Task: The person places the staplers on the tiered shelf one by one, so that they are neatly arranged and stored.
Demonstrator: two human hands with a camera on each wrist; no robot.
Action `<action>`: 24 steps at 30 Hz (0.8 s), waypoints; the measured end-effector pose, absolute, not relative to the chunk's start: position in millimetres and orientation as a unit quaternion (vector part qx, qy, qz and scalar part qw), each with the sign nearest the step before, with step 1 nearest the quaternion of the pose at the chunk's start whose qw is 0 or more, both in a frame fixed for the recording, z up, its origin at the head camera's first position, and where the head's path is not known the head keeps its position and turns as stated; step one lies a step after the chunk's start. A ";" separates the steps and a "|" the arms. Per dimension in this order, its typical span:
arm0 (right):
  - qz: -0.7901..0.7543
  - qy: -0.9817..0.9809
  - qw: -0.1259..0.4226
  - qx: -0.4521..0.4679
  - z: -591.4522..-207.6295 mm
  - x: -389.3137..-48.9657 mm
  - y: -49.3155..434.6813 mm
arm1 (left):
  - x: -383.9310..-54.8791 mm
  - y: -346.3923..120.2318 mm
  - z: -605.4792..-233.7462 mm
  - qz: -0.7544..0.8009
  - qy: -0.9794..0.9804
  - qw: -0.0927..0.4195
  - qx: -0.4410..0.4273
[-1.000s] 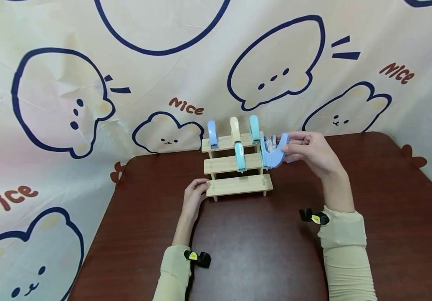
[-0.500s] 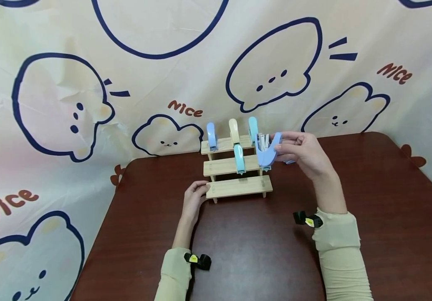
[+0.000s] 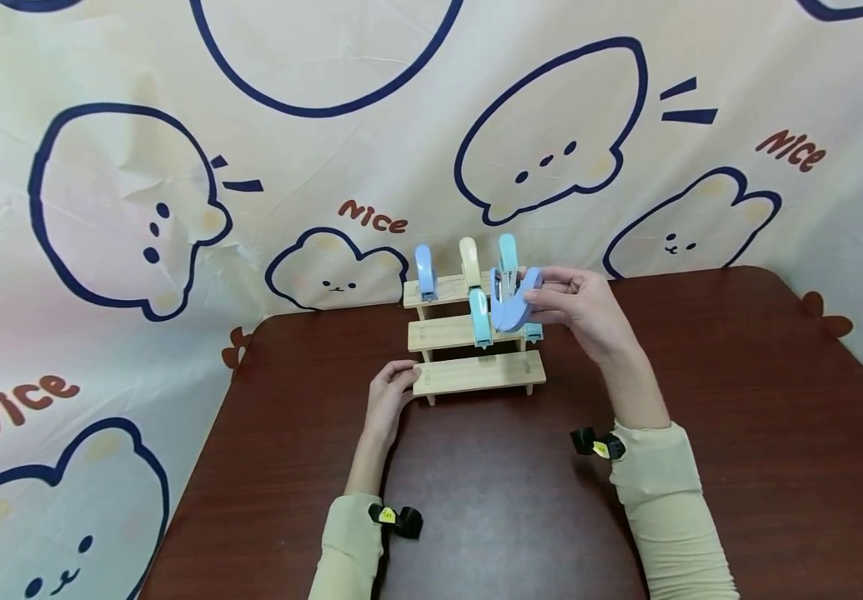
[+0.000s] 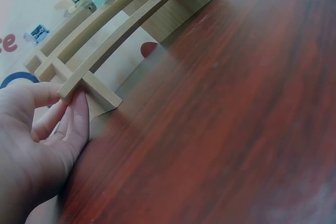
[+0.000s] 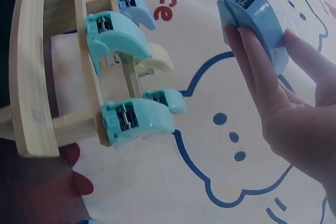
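A three-tier wooden rack [image 3: 476, 377] stands on the table. My left hand [image 3: 388, 400] pinches the left end of its lowest board; in the left wrist view, thumb and fingers [image 4: 79, 119] are on that board's end. My right hand [image 3: 589, 312] grips a blue plastic clothes peg [image 5: 265, 22], held up in front of the rack's right side. On the top board sit a blue peg [image 3: 425, 273], a cream peg [image 3: 469, 262] and a turquoise peg [image 3: 507, 250]. The middle board carries a turquoise peg [image 3: 480, 318] and another turquoise peg [image 5: 139, 119] at its right end.
The dark brown table [image 3: 491, 500] spreads around the rack. Behind it hangs a pale cloth [image 3: 371, 158] with cartoon outlines. Each sleeve cuff bears a small black wrist camera, the left camera [image 3: 404, 522] and the right camera [image 3: 589, 443].
My right hand has moved left with the blue peg, from beside the rack's right end to in front of its upper boards. The left hand keeps its place.
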State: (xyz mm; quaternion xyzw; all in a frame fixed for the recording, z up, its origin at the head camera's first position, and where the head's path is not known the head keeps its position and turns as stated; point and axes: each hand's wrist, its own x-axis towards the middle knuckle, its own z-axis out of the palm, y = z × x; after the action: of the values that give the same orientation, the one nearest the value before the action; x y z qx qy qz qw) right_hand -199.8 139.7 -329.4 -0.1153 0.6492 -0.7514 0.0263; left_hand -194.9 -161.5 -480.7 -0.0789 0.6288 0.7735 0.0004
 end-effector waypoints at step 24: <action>-0.788 0.611 0.011 -0.070 -329.6 -200.8 99.0 | -194.6 -163.4 -480.7 0.772 0.631 0.008 -0.077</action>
State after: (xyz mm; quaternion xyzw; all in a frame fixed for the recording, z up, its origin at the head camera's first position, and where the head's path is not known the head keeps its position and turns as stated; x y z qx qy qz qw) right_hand -200.8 99.0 -329.6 -0.0701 0.6115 -0.7880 0.0115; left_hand -194.6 -163.4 -480.7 -0.0770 0.6306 0.7722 0.0078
